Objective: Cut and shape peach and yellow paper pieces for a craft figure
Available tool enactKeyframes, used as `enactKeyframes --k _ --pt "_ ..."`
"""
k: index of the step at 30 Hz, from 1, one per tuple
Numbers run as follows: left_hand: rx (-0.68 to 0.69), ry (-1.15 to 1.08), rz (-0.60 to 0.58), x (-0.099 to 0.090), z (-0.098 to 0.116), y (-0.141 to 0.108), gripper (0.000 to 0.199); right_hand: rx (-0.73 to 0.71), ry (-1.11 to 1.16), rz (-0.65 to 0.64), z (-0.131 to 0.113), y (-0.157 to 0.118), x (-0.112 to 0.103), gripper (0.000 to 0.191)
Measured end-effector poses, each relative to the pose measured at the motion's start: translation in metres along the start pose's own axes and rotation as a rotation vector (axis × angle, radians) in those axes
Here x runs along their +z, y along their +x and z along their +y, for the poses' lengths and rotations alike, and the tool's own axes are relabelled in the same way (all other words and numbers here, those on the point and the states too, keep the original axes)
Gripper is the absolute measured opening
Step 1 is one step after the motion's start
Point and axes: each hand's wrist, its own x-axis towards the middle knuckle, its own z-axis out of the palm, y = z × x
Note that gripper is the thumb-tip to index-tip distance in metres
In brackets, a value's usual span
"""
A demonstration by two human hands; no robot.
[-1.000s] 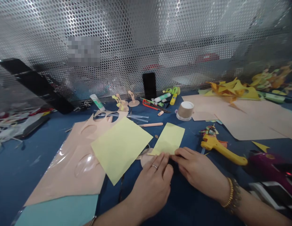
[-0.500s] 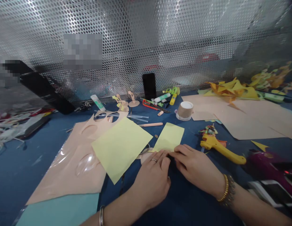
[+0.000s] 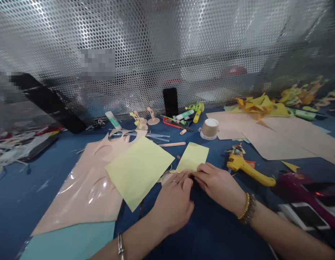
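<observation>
A small pale yellow paper (image 3: 193, 156) lies on the blue table top, its near edge under my fingertips. My left hand (image 3: 175, 200) is closed, its fingers curled and pressed down at that edge, which looks rolled or folded. My right hand (image 3: 217, 186) pinches the same edge just to the right, its fingertips close to those of my left hand. What exactly lies under the fingers is hidden. Beside my left fingers, a pale round paper piece (image 3: 165, 178) is partly covered. A larger yellow sheet (image 3: 140, 171) lies to the left, overlapping peach sheets with cut-out circles (image 3: 80, 195).
A yellow-handled hot glue gun (image 3: 251, 172) lies right of my hands. Behind are a tape roll (image 3: 210, 129), a peach pen (image 3: 172, 144), glue sticks (image 3: 113, 120) and a propped phone (image 3: 170, 102). Peach paper (image 3: 281, 141) and a purple device (image 3: 299, 184) occupy the right side.
My hands stay on the near edge of the small yellow paper, with only slight finger movement. The view has shifted a little, and my right forearm appears slightly further left.
</observation>
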Motion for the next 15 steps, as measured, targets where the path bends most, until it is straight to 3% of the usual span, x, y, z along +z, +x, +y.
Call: enactKeyframes --k 9,15 --pt "0.028 0.043 0.059 -0.002 0.003 -0.007 0.030 -0.039 -0.131 -0.007 -0.006 0.001 -0.003 0.010" --pt "0.229 0.311 0.207 0.011 0.015 -0.030 0.026 -0.058 -0.139 -0.062 -0.014 -0.017 -0.010 0.009"
